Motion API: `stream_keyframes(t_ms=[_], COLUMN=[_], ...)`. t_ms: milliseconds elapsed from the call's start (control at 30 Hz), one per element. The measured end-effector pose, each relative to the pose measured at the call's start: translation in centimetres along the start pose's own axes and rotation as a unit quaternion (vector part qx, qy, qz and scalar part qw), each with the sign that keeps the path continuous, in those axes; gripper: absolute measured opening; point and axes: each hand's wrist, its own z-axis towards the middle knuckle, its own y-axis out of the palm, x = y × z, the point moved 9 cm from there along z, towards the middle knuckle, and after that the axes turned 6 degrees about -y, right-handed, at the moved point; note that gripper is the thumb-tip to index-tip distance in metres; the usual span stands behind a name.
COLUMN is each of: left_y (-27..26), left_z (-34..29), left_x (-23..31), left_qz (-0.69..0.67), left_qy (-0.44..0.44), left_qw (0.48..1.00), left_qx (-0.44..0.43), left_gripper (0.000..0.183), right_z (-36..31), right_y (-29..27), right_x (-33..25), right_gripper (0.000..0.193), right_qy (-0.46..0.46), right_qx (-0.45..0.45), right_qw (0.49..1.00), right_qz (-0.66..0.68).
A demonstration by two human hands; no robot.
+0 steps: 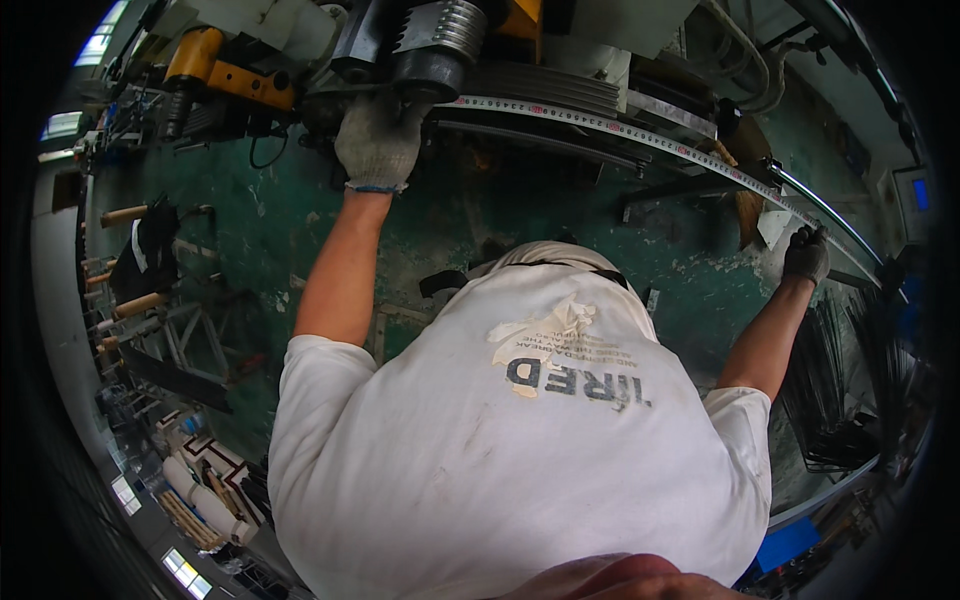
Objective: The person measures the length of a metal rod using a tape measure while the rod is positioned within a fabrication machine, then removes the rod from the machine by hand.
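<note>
And here's the tape measure [640, 134], white w/ dark & red marks, running along the front of the machine [545, 85] from just R of the L hand [378, 145] across to the R hand [806, 255]. L hand's in a pale grey glove w/ a blue cuff edge, right up under a chunky ridged steel part [440, 45]; fingertips lost in the dark there, so can't tell if that grip's wide, narrow or on the tape. R arm's well out to the side, dark glove on, fingers bent right by the tape's edge; v. small in view, can't tell if that grip's pinching the tape or just next to it. Shiny metal rod [825, 211] slants alongside, nr the R hand. White T-shirt [480, 460] fills the middle, smudged, printed on the chest. Floor [230, 230] is green & scuffed. Far L: orange-yellow machine arm [240, 82] up top, wooden handles [125, 215] lower down. R side: lots of thin black rods [840, 400], plus a blue item [788, 545] low down by the T-shirt
</note>
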Motion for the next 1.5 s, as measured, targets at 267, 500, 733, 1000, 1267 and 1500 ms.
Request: stream_keyframes(t_ms=[267, 500, 733, 1000, 1267, 1500], left_y=[0.2, -0.6, 0.6, 0.3, 0.8, 0.1], left_z=[-0.1, 0.1, -0.1, -0.2, -0.6, 0.0], left_x=[-0.9, -0.4, 0.0, 0.5, 0.1, 0.3], left_qz=[-0.026, -0.058, -0.019, -0.010, -0.015, 0.002], left_qy=[0.022, -0.090, -0.043, -0.037, -0.004, -0.068], left_qw=[0.999, 0.992, 0.999, 0.999, 1.000, 0.997], left_qx=[-0.003, -0.063, -0.008, -0.005, 0.020, -0.033], left_gripper=[0.036, 0.040, 0.043, 0.045, 0.042, 0.042], right_z=[0.3, -0.1, 0.5, 0.2, 1.5, 0.9], right_y=[-0.6, -0.9, -1.5, -1.4, -1.8, -1.6], right_x=[0.9, 1.8, 1.6, 1.6, 1.3, 1.5], right_gripper=[0.028, 0.026, 0.025, 0.026, 0.030, 0.029], right_qy=[0.003, -0.005, 0.004, 0.006, -0.006, -0.013], right_qx=[-0.006, 0.009, -0.006, 0.020, 0.010, 0.006], right_qw=[1.000, 1.000, 1.000, 1.000, 1.000, 1.000], right_qz=[0.001, -0.009, -0.001, -0.016, -0.004, -0.013])
